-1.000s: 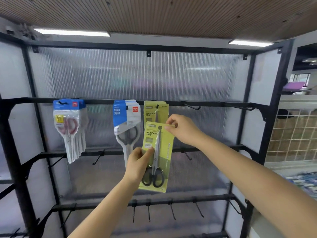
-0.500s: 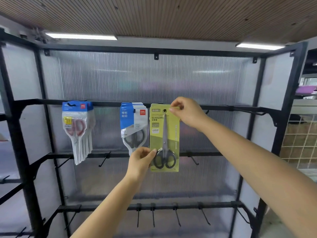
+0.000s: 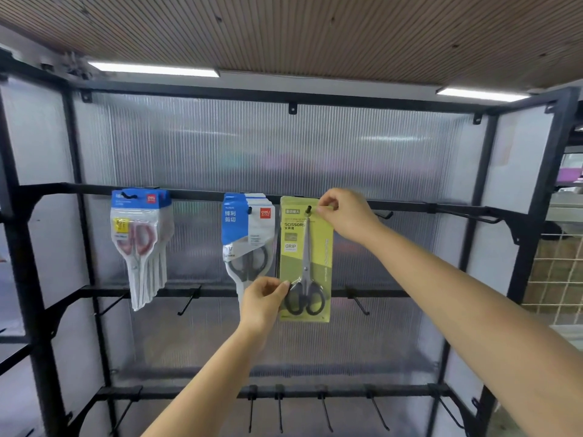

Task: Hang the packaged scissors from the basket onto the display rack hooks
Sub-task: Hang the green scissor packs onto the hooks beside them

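A yellow-green scissors package (image 3: 310, 244) hangs against the top rail of the black display rack (image 3: 517, 212), its hole over a black hook tip (image 3: 308, 210). My right hand (image 3: 345, 216) pinches the package's top right corner. My left hand (image 3: 263, 298) pinches its lower left edge, beside the black scissor handles. The basket is out of view.
Blue-topped scissor packs (image 3: 247, 238) hang just left of the green one, and a thicker bunch (image 3: 140, 244) hangs farther left. Bare hooks (image 3: 356, 299) stick out from the middle rail and the bottom rail (image 3: 321, 408). A wire grid (image 3: 558, 272) stands at the right.
Both hands have lifted the green package from below the top rail up onto the hook, covering the green pack that hung there before.
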